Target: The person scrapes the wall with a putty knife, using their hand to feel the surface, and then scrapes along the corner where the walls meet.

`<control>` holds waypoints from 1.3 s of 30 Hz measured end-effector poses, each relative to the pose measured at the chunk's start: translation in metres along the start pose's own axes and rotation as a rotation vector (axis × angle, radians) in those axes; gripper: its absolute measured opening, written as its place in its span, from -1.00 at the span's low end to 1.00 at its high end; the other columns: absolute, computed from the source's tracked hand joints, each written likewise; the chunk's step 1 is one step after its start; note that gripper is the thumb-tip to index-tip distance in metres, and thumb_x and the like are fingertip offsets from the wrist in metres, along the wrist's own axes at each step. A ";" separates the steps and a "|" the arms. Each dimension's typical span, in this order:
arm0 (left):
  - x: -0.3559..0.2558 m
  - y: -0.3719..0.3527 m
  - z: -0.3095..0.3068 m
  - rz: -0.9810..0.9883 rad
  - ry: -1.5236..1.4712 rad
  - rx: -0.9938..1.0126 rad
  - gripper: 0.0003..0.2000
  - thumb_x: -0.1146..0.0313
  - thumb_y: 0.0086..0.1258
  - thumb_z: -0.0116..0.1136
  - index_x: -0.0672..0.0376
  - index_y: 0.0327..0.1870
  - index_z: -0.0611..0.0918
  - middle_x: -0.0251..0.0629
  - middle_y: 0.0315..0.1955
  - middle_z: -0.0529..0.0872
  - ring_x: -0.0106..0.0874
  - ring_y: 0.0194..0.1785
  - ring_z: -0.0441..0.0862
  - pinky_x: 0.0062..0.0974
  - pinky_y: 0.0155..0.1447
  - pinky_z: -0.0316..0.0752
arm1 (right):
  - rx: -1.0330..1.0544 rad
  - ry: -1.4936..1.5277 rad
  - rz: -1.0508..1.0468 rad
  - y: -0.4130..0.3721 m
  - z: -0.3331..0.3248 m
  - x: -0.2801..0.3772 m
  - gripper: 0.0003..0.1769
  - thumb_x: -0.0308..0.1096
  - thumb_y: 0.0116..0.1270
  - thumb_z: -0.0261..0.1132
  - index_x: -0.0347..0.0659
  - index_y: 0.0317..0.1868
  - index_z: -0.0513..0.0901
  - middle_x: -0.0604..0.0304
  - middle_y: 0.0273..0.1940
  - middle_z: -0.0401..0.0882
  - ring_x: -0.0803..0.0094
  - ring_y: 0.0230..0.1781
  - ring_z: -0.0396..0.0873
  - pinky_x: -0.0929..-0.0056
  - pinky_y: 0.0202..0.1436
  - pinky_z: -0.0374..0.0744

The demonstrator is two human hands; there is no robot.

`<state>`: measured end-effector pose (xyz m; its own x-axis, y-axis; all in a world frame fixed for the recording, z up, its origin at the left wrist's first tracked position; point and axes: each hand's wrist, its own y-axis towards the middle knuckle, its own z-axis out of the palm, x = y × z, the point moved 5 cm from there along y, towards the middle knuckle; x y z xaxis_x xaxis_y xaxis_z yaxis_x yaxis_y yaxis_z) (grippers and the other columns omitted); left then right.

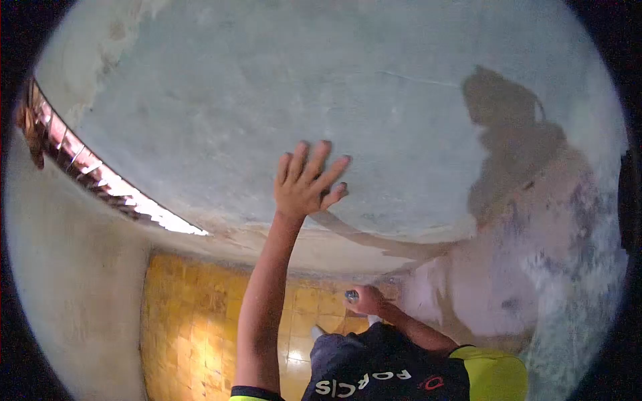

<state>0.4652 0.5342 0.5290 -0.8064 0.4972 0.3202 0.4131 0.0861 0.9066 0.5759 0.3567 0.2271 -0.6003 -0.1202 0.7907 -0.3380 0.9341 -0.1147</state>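
My left hand (307, 179) is raised and lies against the grey-blue plastered wall (221, 127), fingers spread, nothing in it. Lower down, near my body, my right hand (368, 300) is closed around a small object (352, 295). Only its rounded, dark grey-blue end shows past my fingers, so its kind cannot be made out. The wall surface is patchy, with a thin crack-like line and faint smears.
Yellow floor tiles (180, 301) lie below, lit by a bright patch. Light enters through a barred opening (107, 174) on the left. A stained, peeling wall (528, 267) stands on the right, and a shadow (501, 127) of a person falls across the walls.
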 end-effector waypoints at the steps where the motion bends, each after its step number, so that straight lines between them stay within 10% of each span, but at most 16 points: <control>1: 0.001 -0.008 0.002 -0.083 -0.037 -0.023 -0.51 -0.18 0.48 -0.25 -0.46 0.39 0.42 -0.34 0.40 0.40 -0.15 0.49 0.22 -0.06 0.50 0.02 | -0.014 0.013 0.074 -0.012 0.009 -0.011 -0.57 -0.05 0.20 0.32 -0.16 -0.03 0.63 -0.06 -0.21 0.69 0.00 -0.17 0.67 0.08 -0.04 0.60; 2: 0.000 -0.022 0.008 -0.082 -0.060 -0.078 -0.47 -0.12 0.48 -0.23 -0.15 0.37 0.46 0.07 0.40 0.31 0.13 0.50 0.11 0.12 0.47 -0.01 | -0.027 0.027 0.144 -0.025 0.018 -0.023 -0.54 -0.04 0.20 0.32 -0.17 -0.01 0.62 -0.07 -0.19 0.69 -0.01 -0.15 0.66 0.08 -0.02 0.60; 5: -0.030 -0.079 0.027 -0.219 0.012 0.033 -0.45 -0.12 0.45 -0.16 -0.11 0.39 0.42 -0.03 0.43 0.29 0.13 0.48 0.13 0.18 0.44 0.02 | -0.089 -0.020 0.161 -0.059 0.036 -0.063 -0.53 -0.08 0.25 0.29 -0.23 0.05 0.59 -0.10 -0.12 0.66 -0.05 -0.09 0.64 0.09 0.02 0.59; 7: -0.068 -0.123 0.045 0.010 -0.329 0.923 -0.47 0.01 0.49 -0.13 -0.03 0.42 0.35 -0.14 0.45 0.26 0.04 0.46 0.20 0.09 0.46 0.05 | -0.202 0.106 0.082 -0.087 0.036 -0.078 -0.56 -0.10 0.31 0.26 -0.26 0.04 0.58 -0.15 -0.13 0.65 -0.02 -0.12 0.64 0.12 0.00 0.57; 9: -0.107 -0.203 0.058 0.255 -0.795 0.899 -0.51 0.17 0.53 -0.18 0.04 0.45 0.30 -0.24 0.46 0.27 -0.11 0.43 0.27 -0.09 0.50 0.10 | -0.284 0.164 0.109 -0.109 0.033 -0.079 -0.58 -0.11 0.34 0.26 -0.29 0.02 0.58 -0.18 -0.16 0.64 -0.02 -0.16 0.62 0.13 -0.03 0.55; 11: -0.143 -0.369 0.081 0.510 -0.323 0.851 -0.50 0.21 0.45 -0.06 -0.05 0.42 0.38 -0.31 0.46 0.28 -0.34 0.52 0.14 -0.21 0.57 -0.05 | -0.343 0.157 0.236 -0.130 0.018 -0.060 -0.58 -0.11 0.33 0.29 -0.32 -0.04 0.59 -0.17 -0.21 0.63 -0.04 -0.18 0.60 0.10 -0.06 0.54; 12: -0.144 -0.400 0.045 0.537 -0.251 1.351 -0.64 0.17 0.37 0.03 0.01 0.12 0.67 -0.28 0.32 0.50 -0.31 0.45 0.29 -0.11 0.55 0.01 | -0.363 0.074 0.264 -0.142 0.017 -0.057 -0.59 -0.11 0.30 0.32 -0.33 -0.08 0.60 -0.16 -0.24 0.62 -0.03 -0.19 0.58 0.11 -0.07 0.53; 14: -0.170 -0.568 0.041 0.291 -0.372 1.552 -0.69 0.06 0.18 0.26 -0.05 -0.13 0.78 -0.17 0.12 0.66 -0.22 0.24 0.55 0.01 0.37 0.29 | -0.404 -0.087 0.332 -0.164 0.018 -0.052 -0.59 -0.11 0.25 0.38 -0.34 -0.16 0.62 -0.13 -0.31 0.60 -0.02 -0.20 0.56 0.13 -0.09 0.52; 17: -0.160 -0.648 -0.035 -0.086 -1.071 1.810 -0.54 0.20 0.24 0.21 0.03 0.20 0.58 -0.01 -0.03 0.71 -0.05 0.08 0.64 -0.13 0.12 0.54 | -0.553 -0.309 0.327 -0.195 0.023 -0.039 -0.60 -0.12 0.17 0.46 -0.35 -0.26 0.63 -0.09 -0.37 0.56 0.00 -0.18 0.53 0.17 -0.08 0.50; 21: -0.102 -0.630 -0.143 -0.693 -1.050 1.561 -0.55 0.24 0.30 0.11 0.05 0.24 0.54 0.02 -0.07 0.72 -0.02 -0.01 0.68 -0.24 0.04 0.57 | -0.803 0.101 0.639 -0.230 0.026 0.004 -0.61 -0.18 0.12 0.54 -0.33 -0.38 0.57 0.10 -0.42 0.58 0.29 -0.35 0.60 0.31 -0.24 0.56; 22: -0.088 -0.640 -0.161 -0.870 -1.041 1.552 -0.58 0.28 0.31 0.11 0.08 0.22 0.57 0.00 -0.06 0.72 -0.06 -0.01 0.69 -0.25 0.05 0.57 | -0.867 0.602 0.716 -0.238 0.046 -0.011 -0.70 -0.32 0.17 0.51 -0.28 -0.31 0.55 0.15 -0.41 0.58 0.39 -0.41 0.61 0.38 -0.29 0.59; 29: -0.033 -0.628 -0.256 -1.525 -0.929 1.314 -0.65 0.52 0.30 0.04 0.17 0.10 0.66 -0.10 -0.07 0.75 -0.29 0.01 0.69 -0.40 0.11 0.53 | -0.767 1.212 0.536 -0.231 0.067 0.030 -0.73 -0.41 0.33 0.31 -0.15 -0.07 0.38 0.23 -0.44 0.50 0.52 -0.53 0.46 0.45 -0.46 0.42; 35: -0.009 -0.540 -0.201 -1.301 -1.088 0.838 -0.67 0.60 0.28 0.08 0.24 0.08 0.62 -0.02 0.16 0.57 -0.15 0.27 0.49 -0.32 0.33 0.36 | -0.694 0.617 0.622 -0.185 0.049 0.062 -0.68 -0.33 0.38 0.27 -0.07 0.06 0.37 0.33 -0.49 0.44 0.57 -0.57 0.34 0.50 -0.51 0.34; 39: 0.021 -0.405 -0.178 -1.104 -1.047 0.779 -0.61 0.62 0.26 0.10 0.20 0.14 0.59 0.00 0.24 0.50 -0.06 0.36 0.38 -0.26 0.41 0.25 | -0.757 -0.016 0.422 -0.144 -0.008 0.109 -0.66 -0.26 0.32 0.32 -0.18 0.03 0.50 -0.01 -0.35 0.63 0.10 -0.39 0.63 0.16 -0.30 0.52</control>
<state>0.2051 0.3558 0.2175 -0.3597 0.2007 -0.9112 0.2408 0.9635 0.1172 0.5651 0.2119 0.3351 -0.5786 0.2877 0.7632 0.4856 0.8733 0.0389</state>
